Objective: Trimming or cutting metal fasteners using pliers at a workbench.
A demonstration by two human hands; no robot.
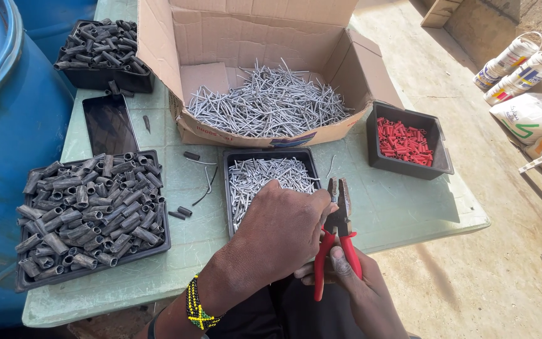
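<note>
Starting at the left edge there's a big blue plastic drum (7, 144), then a pale green plastic table (409, 213) with a black plastic tray heaped with short dark grey metal tube pieces (89, 213), a second tray of the same tubes (101, 53) further back and a dark flat phone (110, 123) lying between them. In the middle sits an open brown cardboard box full of thin silvery wire pins (268, 100), and right in front of it a small black tray of the same bent wire pins (271, 179). The left hand (280, 235) is knuckles-up over the near edge of that tray, fingers curled under as if pinching a pin, but I can't tell what it has, if anything. Just right of it the right hand (346, 276) wraps the red handles of steel combination pliers (340, 220), nose pointing away, jaws looking closed or nearly so with nothing visibly clamped. Judging from that, I'd take one pin at a time, seat it square and deep in the jaws, and squeeze steadily so it doesn't twist. Further right is a black tray of little red plastic sleeves (406, 141), well apart from both hands
</note>
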